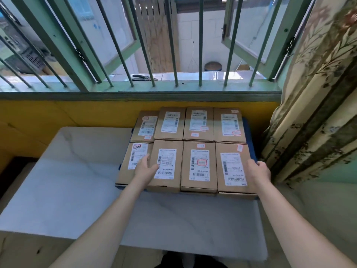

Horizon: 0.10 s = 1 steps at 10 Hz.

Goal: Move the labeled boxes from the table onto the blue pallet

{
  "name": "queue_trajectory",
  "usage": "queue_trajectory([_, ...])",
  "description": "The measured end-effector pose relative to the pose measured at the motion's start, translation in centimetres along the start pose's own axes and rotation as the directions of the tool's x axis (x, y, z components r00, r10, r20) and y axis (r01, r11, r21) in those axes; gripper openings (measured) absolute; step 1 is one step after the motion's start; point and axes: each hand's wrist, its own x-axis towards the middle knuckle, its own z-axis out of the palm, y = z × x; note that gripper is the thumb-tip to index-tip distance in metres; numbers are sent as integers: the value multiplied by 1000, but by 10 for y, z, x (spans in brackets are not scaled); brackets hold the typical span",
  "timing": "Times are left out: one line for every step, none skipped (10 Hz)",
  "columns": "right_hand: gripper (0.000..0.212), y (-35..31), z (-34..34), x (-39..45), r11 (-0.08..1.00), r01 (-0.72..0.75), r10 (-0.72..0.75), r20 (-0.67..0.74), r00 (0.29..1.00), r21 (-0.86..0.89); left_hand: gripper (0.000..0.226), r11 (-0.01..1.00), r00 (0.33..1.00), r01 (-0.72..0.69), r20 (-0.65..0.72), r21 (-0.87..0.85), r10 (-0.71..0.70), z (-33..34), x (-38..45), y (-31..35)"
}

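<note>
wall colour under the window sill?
Yellow wall, clearest in the head view.

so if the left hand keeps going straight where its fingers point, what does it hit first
Probably nothing new: the left hand already lies on the near-row labeled boxes. Sliding on, it would reach the far-row box, though depth is unclear.

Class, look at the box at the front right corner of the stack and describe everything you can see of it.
The front right box is flat brown cardboard, lid closed, lying flat. A white shipping label with barcodes covers most of its top, with a small pale sticker above it. It sits beside another box on its left, and a blue edge shows along its right. The right hand rests on its right side.
</note>
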Motion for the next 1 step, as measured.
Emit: queue_trajectory([72, -1, 2, -14, 986, 159, -161, -26, 987, -42, 72, 989, 993, -119, -5, 85, 120, -3, -6, 2])
